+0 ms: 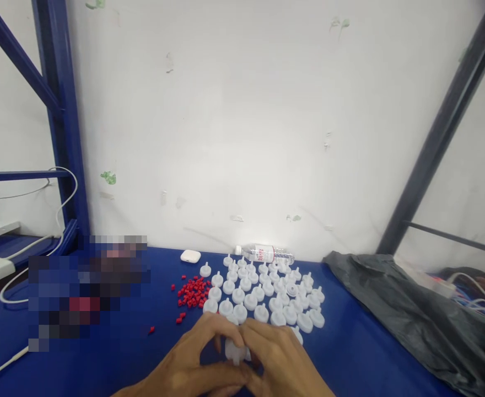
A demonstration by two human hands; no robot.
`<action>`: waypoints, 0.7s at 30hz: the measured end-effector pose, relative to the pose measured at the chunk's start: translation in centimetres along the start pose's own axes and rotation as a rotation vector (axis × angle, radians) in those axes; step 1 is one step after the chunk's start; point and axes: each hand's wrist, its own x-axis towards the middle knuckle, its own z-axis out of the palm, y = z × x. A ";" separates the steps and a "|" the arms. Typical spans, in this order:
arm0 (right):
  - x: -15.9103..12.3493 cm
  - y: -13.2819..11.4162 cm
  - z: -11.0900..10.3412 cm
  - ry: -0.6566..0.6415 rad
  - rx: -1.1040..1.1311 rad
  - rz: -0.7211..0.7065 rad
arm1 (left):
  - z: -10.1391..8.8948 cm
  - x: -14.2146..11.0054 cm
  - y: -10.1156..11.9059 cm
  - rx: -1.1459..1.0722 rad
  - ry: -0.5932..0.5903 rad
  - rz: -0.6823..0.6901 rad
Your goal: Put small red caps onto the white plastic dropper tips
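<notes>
My left hand (197, 353) and my right hand (278, 350) meet at the near edge of the blue table (127, 336). Between their curled fingers is a white plastic spout cap (235, 351), its narrow nozzle pointing down toward me. Both hands are closed around it, and the fingers cover part of its rim. Just beyond the hands stand many similar white spout caps (261, 313), most with the nozzle up. To their left lies a loose pile of small red caps (193, 291). One red cap (151, 330) sits apart, nearer my left forearm.
A clear plastic bottle (263, 253) lies on its side against the wall. Left of it rests a small white case (190, 256). Dark grey sheeting (411, 309) covers the right side. A blurred-out item (89, 292) and a white cable (6, 364) are at left.
</notes>
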 end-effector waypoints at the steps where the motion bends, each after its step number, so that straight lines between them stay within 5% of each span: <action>1: 0.0 0.1 0.1 0.014 -0.021 -0.015 | 0.0 0.3 -0.2 0.000 0.007 0.023; 7: 0.4 -0.4 0.2 0.188 -0.051 -0.115 | 0.4 0.0 -0.2 -0.027 0.099 -0.107; 11: 0.7 -0.6 0.2 0.229 -0.093 -0.172 | 0.6 -0.8 -0.4 -0.020 0.043 -0.247; 21: 0.1 -0.4 1.3 0.177 -0.010 -0.134 | 0.3 -0.6 -2.3 0.006 0.068 -0.123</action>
